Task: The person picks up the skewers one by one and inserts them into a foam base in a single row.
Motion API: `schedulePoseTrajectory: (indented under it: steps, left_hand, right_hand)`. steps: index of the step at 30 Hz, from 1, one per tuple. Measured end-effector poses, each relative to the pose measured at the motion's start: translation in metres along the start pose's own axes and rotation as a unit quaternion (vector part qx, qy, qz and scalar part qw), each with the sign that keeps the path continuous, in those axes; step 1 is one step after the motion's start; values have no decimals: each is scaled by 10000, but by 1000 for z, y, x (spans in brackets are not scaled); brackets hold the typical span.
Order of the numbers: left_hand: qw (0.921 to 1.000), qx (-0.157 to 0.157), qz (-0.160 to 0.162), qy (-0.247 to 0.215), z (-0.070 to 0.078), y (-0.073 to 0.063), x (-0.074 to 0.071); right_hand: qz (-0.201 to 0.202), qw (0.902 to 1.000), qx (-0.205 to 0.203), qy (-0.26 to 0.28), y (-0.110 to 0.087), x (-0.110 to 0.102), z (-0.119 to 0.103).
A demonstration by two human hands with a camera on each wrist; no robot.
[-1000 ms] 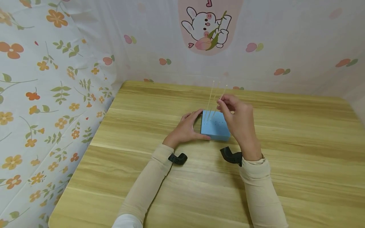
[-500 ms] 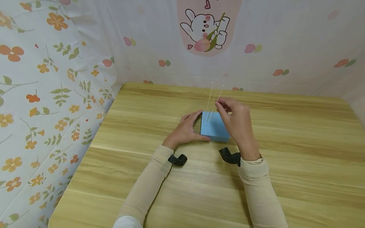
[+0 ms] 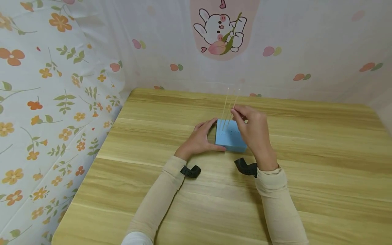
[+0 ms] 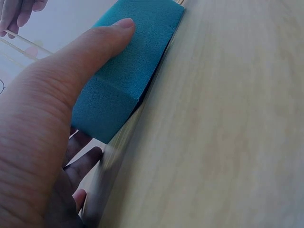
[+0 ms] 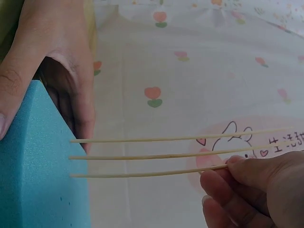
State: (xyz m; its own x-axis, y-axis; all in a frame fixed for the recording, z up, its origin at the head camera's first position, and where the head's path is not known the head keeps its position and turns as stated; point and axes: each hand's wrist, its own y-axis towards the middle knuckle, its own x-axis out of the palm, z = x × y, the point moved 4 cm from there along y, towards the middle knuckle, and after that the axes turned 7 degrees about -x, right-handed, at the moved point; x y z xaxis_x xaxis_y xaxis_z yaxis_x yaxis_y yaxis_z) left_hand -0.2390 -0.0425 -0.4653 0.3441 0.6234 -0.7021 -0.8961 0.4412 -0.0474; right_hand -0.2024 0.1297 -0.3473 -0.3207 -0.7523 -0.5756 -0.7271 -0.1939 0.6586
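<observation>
A light blue foam block [image 3: 229, 140] lies on the table, with small dark holes in its top. My left hand [image 3: 199, 139] grips it from the left, its thumb against the near side and fingers reaching behind. Three thin wooden skewers rise from the block. My right hand [image 3: 255, 131] pinches the rightmost skewer [image 5: 180, 172] between thumb and fingertips, well above the foam; that skewer's lower end meets the block's surface. Beside it, the middle skewer [image 5: 142, 157] and the far skewer [image 5: 142, 140] stand nearly parallel, untouched by the hand.
The wooden table [image 3: 208, 207] has rounded corners. A white curtain [image 3: 321, 44] with printed fruit and a rabbit hangs along its back edge, and a floral cloth [image 3: 70, 115] hangs at left. Black wrist mounts [image 3: 191, 171] stick out from both sleeves.
My right hand has shifted slightly left, and the top of the pinched skewer has moved left with it. The left hand and the foam block stay in place.
</observation>
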Motion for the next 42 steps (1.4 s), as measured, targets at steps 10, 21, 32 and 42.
schedulePoseTrajectory:
  steps: [10,21,32,42]
  left_hand:
    - [10000,19,36,6,1,2,-2]
    - [10000,-7,2,0,-1,0,-1]
    - [9998,-18,84,-195,-4,-1,4]
    - [9998,-50,41,-195,-1,-2,1]
  right_hand:
    - [-4,10000,41,66,1,-1,1]
    - [-54,9999,123,78,-1,1,3]
    - [-26,9998,177,104,-3,-2,4]
    - [28,9996,246,106,-2,-7,2]
